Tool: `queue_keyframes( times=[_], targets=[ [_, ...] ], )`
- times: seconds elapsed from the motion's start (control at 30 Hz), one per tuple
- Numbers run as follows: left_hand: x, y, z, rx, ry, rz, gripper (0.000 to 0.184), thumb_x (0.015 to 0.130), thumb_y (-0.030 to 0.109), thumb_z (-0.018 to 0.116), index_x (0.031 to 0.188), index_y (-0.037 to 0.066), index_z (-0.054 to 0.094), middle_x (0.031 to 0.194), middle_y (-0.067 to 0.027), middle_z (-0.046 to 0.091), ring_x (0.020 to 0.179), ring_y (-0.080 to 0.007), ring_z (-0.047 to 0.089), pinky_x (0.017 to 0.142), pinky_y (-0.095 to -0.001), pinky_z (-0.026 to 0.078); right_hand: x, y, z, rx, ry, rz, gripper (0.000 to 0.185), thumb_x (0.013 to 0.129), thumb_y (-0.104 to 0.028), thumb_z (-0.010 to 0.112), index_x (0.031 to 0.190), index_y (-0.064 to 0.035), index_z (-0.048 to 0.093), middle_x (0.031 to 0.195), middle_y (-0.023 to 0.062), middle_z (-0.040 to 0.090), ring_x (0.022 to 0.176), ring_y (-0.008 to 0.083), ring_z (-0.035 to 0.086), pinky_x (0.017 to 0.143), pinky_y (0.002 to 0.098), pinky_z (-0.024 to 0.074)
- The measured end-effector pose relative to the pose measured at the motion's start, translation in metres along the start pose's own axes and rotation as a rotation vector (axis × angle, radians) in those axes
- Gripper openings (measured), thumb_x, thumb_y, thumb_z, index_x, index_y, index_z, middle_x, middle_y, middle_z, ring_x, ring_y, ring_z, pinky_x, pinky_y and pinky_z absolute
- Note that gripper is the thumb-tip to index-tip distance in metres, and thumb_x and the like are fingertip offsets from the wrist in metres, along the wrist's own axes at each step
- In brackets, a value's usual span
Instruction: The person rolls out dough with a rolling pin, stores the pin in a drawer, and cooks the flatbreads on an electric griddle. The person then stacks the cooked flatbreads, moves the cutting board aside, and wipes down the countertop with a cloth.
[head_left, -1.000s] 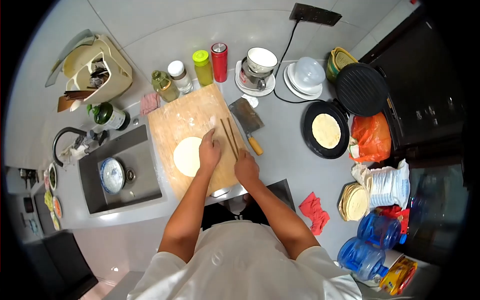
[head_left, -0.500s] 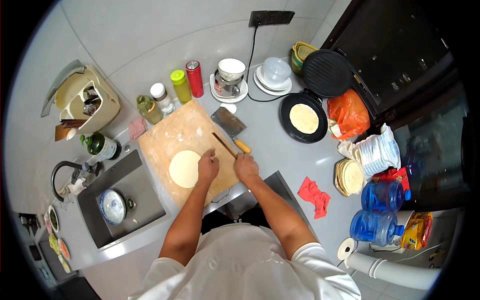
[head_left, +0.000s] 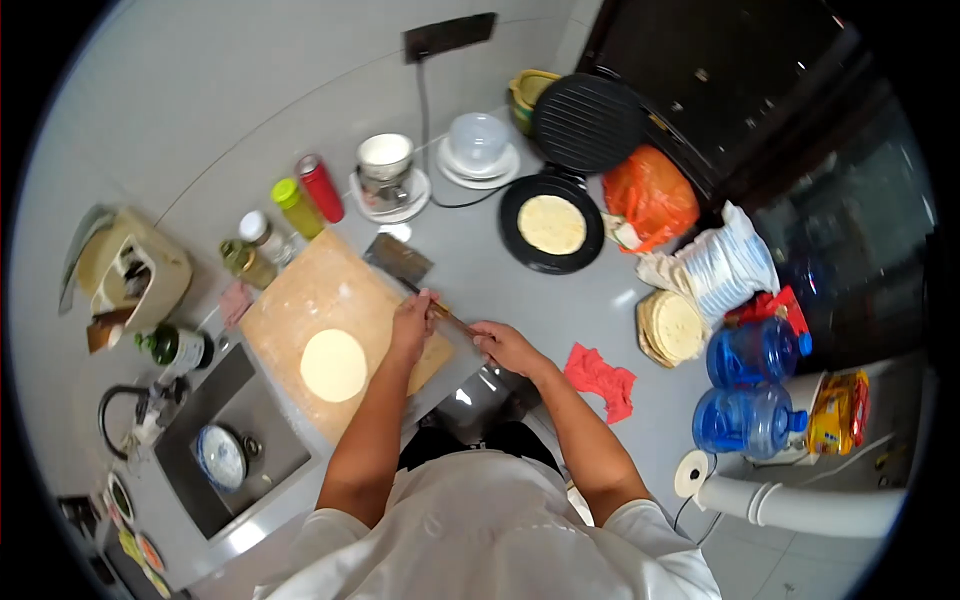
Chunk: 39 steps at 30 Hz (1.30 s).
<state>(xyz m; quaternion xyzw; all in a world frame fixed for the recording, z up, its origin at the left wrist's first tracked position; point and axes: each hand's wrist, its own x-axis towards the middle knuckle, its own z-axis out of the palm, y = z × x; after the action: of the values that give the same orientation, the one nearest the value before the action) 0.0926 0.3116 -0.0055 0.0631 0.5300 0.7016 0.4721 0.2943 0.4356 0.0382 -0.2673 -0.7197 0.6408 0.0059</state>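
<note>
My right hand is closed around the near end of a thin wooden rolling pin. My left hand is closed on the pin further up, above the edge of the floured wooden board. A round, flat sheet of dough lies on the board, left of my left hand. Beyond my hands a cleaver rests on the counter, its handle partly hidden by the pin and my left hand.
An open electric griddle holds a flatbread. A flatbread stack and red cloth lie at right. Bottles and bowls line the wall. The sink holds a bowl.
My left hand has left its place by the dough and closed on the rolling pin. My right hand has drawn the pin off the board toward the right. The whole view has shifted.
</note>
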Motion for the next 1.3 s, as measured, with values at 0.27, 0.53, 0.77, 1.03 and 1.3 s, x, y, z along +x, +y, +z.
queue_keyframes(
  times=[0.27,0.53,0.77,1.03,1.3],
  targets=[
    [0.031,0.002,0.150,-0.019,-0.111,-0.165,0.026,0.109,0.024,0.057,0.108,0.001,0.069,0.073,-0.0009,0.066,0.054,-0.0071,0.057,0.044,-0.0208,0.043,-0.031,0.044,-0.101,1.123,0.718,-0.015,0.021,0.099,-0.017,0.075,0.110,-0.0022,0.066,0.088,0.0046,0.067,0.076,0.0154,0.067,0.066,0.0307,0.0580],
    [0.065,-0.025,0.274,0.046,-0.232,-0.252,0.027,0.109,0.026,0.058,0.112,0.001,0.067,0.079,-0.0034,0.070,0.053,-0.0072,0.056,0.046,-0.0216,0.046,-0.042,0.051,-0.196,1.381,0.635,-0.104,0.027,0.105,-0.031,0.063,0.107,-0.0050,0.068,0.095,0.0089,0.074,0.086,0.0222,0.074,0.078,0.0360,0.0625],
    [0.119,-0.038,0.271,0.655,-0.064,0.067,0.027,0.104,0.027,0.064,0.110,0.002,0.073,0.090,-0.0031,0.074,0.069,-0.0097,0.061,0.059,-0.0267,0.048,-0.047,0.066,-0.259,1.015,0.996,-0.202,0.033,0.106,-0.030,0.057,0.103,0.0010,0.067,0.089,0.0127,0.073,0.081,0.0219,0.072,0.075,0.0356,0.0611],
    [0.192,-0.038,0.243,1.384,-0.098,0.676,0.035,0.087,0.016,0.074,0.118,0.000,0.073,0.115,-0.0233,0.073,0.098,-0.0365,0.072,0.092,-0.0436,0.057,-0.017,0.056,-0.266,0.272,1.188,-0.064,0.037,0.107,-0.031,0.061,0.092,0.0014,0.069,0.074,0.0039,0.068,0.066,0.0125,0.063,0.064,0.0274,0.0526],
    [0.184,-0.018,0.281,1.893,-0.354,0.525,0.066,0.075,0.034,0.085,0.133,0.008,0.065,0.127,-0.0146,0.064,0.116,-0.0349,0.064,0.101,-0.0445,0.052,-0.005,0.048,-0.269,0.411,1.335,-0.170,0.034,0.107,-0.029,0.063,0.090,-0.0004,0.065,0.076,0.0042,0.067,0.067,0.0105,0.060,0.062,0.0260,0.0487]
  ],
)
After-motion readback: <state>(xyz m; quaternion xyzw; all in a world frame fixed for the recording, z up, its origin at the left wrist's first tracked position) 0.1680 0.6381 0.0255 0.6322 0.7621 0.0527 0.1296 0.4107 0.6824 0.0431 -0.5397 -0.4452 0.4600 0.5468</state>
